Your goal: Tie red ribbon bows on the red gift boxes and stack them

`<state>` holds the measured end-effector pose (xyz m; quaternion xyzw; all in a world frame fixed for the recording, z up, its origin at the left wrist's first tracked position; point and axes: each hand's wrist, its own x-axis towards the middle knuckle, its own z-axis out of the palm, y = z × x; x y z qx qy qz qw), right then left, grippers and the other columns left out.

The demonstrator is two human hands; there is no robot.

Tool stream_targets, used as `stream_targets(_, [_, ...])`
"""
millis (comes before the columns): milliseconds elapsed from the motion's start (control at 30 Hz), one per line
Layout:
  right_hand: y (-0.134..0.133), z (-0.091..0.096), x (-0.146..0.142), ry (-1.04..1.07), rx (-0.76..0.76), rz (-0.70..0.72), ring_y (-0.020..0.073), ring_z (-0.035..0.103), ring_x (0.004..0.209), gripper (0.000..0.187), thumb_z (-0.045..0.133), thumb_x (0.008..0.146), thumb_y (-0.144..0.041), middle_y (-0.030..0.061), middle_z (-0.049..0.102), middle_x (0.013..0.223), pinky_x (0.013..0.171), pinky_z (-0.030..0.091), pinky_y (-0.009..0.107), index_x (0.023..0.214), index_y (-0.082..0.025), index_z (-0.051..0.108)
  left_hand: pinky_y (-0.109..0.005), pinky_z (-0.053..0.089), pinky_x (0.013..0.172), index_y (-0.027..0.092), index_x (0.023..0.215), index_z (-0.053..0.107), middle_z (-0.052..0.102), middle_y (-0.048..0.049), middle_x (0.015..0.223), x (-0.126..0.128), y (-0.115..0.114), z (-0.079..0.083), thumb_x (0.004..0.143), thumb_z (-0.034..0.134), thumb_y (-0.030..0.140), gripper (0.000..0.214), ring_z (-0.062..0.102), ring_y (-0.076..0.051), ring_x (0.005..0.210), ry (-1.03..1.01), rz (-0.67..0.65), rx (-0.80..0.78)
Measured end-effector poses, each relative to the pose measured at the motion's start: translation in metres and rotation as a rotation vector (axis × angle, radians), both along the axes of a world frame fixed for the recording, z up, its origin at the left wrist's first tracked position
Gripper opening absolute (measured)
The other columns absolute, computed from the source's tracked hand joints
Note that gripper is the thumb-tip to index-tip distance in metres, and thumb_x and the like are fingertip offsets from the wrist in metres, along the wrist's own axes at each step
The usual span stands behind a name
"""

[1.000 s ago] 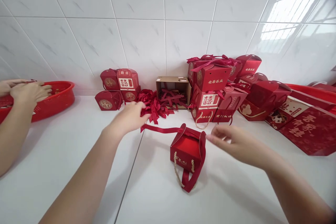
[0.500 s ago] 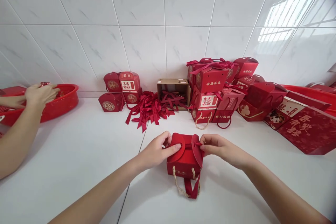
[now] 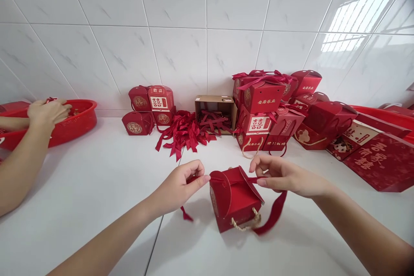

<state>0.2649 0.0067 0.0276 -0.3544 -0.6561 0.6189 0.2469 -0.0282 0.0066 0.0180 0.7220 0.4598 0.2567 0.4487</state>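
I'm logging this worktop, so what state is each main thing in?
Front box: looks tilted, flaps up
Ribbon: threaded through flaps, no bow
Left hand: pinching ribbon
Right hand: pinching ribbon
Loose ribbons: heaped
Cardboard box: open, ribbons inside
Right box stack: some ribbon-tied
Left boxes: stacked
Left basin: open-topped, partly hidden

From the wearer's head, the single camera looks forward and down, near the left hand and right hand below centre, across the white tabletop toward the marbled tile wall filling the frame's upper part.
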Motion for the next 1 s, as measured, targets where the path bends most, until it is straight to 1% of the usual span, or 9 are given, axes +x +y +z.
stream_targets(133, [-0.004,0.012,0.005,-0.010,0.029,-0.056,0.0027,0.024,0.050,0.023,0.067,0.083,-0.036,-0.0052,0.042,0.076,0.042,0.017,0.020,0.097,-0.023,0.053,-0.023,0.026,0.054,0.021,0.071,0.038,0.030,0.0067,0.065,0.000,-0.002,0.000,0.089,0.047,0.043,0.031,0.027,-0.010,0.058,0.014,0.021,-0.002])
stream_targets(267, [-0.005,0.019,0.016,-0.287,0.157,-0.106,0.0065,0.031,0.052,0.025,0.063,0.084,-0.043,-0.0063,0.040,0.063,0.043,0.025,0.020,0.093,-0.022,0.053,-0.023,0.029,0.055,0.021,0.070,0.040,0.036,0.0063,0.064,-0.004,-0.005,-0.002,0.085,0.054,0.041,0.029,0.033,-0.010,0.059,0.070,-0.002,-0.005])
stream_targets(433, [0.001,0.011,0.023,-0.400,0.253,-0.127,0.0090,0.029,0.056,0.030,0.058,0.084,-0.050,-0.0052,0.035,0.061,0.047,0.025,0.024,0.089,-0.020,0.058,-0.025,0.036,0.061,0.020,0.072,0.052,0.051,0.0019,0.075,-0.009,-0.010,-0.002,0.080,0.062,0.034,0.019,0.045,-0.012,0.066,0.125,0.038,0.207])
stream_targets(600, [0.007,0.002,0.023,-0.424,0.229,-0.118,0.0102,0.031,0.056,0.038,0.057,0.083,-0.055,-0.0031,0.039,0.061,0.048,0.025,0.027,0.074,-0.018,0.060,-0.022,0.024,0.049,0.019,0.067,0.044,0.034,0.0066,0.059,-0.001,-0.015,0.005,0.080,0.060,0.047,0.035,0.028,-0.008,0.053,-0.078,0.079,-0.119])
stream_targets(700, [0.008,0.001,0.023,-0.433,0.218,-0.148,0.0099,0.029,0.055,0.040,0.058,0.081,-0.056,-0.0035,0.037,0.060,0.047,0.023,0.026,0.069,-0.019,0.058,-0.022,0.017,0.046,0.022,0.078,0.043,0.029,0.0091,0.057,0.004,-0.017,0.009,0.083,0.055,0.049,0.030,0.019,-0.007,0.048,-0.171,0.113,-0.327])
stream_targets(767, [0.009,0.001,0.023,-0.419,0.226,-0.154,0.0102,0.029,0.055,0.039,0.059,0.080,-0.056,-0.0035,0.037,0.059,0.047,0.023,0.027,0.068,-0.019,0.058,-0.021,0.019,0.046,0.024,0.088,0.043,0.033,0.0100,0.055,0.005,-0.018,0.010,0.083,0.053,0.046,0.025,0.022,-0.007,0.047,-0.088,0.110,-0.331])
stream_targets(833, [0.009,0.001,0.022,-0.407,0.239,-0.148,0.0106,0.030,0.056,0.038,0.060,0.079,-0.055,-0.0028,0.039,0.059,0.048,0.024,0.027,0.068,-0.018,0.060,-0.021,0.025,0.049,0.025,0.092,0.044,0.039,0.0095,0.054,0.006,-0.019,0.009,0.082,0.053,0.044,0.022,0.029,-0.009,0.049,0.089,0.121,-0.201])
stream_targets(900, [0.009,0.001,0.021,-0.428,0.240,-0.141,0.0106,0.030,0.056,0.037,0.061,0.078,-0.054,-0.0027,0.040,0.059,0.048,0.024,0.028,0.068,-0.018,0.060,-0.022,0.028,0.050,0.026,0.091,0.045,0.044,0.0087,0.055,0.006,-0.020,0.009,0.082,0.052,0.041,0.020,0.034,-0.010,0.050,0.268,0.137,-0.082])
stream_targets(1000, [0.009,0.003,0.019,-0.481,0.241,-0.150,0.0101,0.031,0.054,0.037,0.061,0.078,-0.053,-0.0032,0.039,0.058,0.048,0.024,0.028,0.066,-0.018,0.058,-0.022,0.027,0.048,0.025,0.085,0.049,0.049,0.0067,0.063,0.005,-0.022,0.015,0.082,0.051,0.041,0.016,0.035,-0.010,0.050,0.391,0.107,-0.040])
